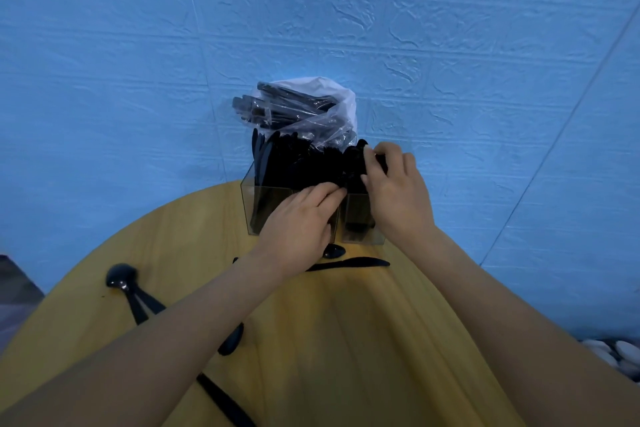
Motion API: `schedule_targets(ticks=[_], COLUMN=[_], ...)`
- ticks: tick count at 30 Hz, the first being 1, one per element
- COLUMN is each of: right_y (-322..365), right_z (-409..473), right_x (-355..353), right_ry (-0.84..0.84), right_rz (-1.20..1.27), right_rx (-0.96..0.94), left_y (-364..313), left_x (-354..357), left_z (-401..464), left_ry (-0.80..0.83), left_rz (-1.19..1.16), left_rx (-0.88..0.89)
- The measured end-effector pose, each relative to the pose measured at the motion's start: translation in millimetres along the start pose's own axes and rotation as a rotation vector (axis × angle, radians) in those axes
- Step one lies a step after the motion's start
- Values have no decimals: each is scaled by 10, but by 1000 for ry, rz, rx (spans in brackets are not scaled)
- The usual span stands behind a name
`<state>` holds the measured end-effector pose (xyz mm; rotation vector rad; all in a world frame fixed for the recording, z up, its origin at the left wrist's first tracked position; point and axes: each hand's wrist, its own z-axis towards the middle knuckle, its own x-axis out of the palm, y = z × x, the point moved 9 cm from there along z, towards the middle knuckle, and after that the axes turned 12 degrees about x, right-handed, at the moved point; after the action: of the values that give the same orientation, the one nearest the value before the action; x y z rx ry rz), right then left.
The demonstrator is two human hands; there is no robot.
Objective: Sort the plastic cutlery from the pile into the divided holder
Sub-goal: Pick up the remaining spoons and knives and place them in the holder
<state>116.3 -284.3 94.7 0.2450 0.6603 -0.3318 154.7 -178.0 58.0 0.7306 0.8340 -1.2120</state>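
A clear divided holder [250,208] stands at the far edge of the round wooden table [346,340], packed with upright black plastic cutlery [294,163]. My right hand [394,191] reaches over the holder's right compartment, and its fingers pinch the tops of black spoons [356,159] there. My left hand [301,222] lies against the holder's front wall, its fingertips touching cutlery at the middle compartment. Loose pieces lie on the table: a black spoon [121,279] at the left, a black knife [349,264] just in front of the holder, and another spoon [232,340] partly under my left forearm.
A clear plastic bag [311,107] with more black cutlery leans on the blue wall behind the holder. Another black handle [221,402] lies near the table's front. White pebbles [613,354] show on the floor at the lower right.
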Motion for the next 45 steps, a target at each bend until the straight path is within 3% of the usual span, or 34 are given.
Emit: schedule_targets(ticks=[3,5,8,11,22,28,36,42,45], right_y=[-81,-135,-248,-357,-440,-399,-234,-184,-57], right_z=[-233,-503,-922,-1225,-1279,-1269,-942,-363,-135], right_x=[-144,-183,63,271,330,254,32,-273,-384], right_ry=[-5,30,264,440,485,487,318,112,44], right_rz=[126,245,304,269,343,474,1178,1228,1247], right_rx=[106,198,363,485,613,643,949,896,839], left_y=[-25,-37,5,48,123,21,30,501,727], left_x=[-92,-11,315,443,591,443,-54,-449,-547], left_z=[-171,-314,-512,-595,-640,-749,-702,-622,-654], left_ry=[-82,-22,180,243,377,276,47,-239,-280], left_rz=[-67,-106,-137,-136,-243,-450,-593,-386,-212], left_rx=[-34,-74,-155,-214,-396,-395,-361,-393,-381])
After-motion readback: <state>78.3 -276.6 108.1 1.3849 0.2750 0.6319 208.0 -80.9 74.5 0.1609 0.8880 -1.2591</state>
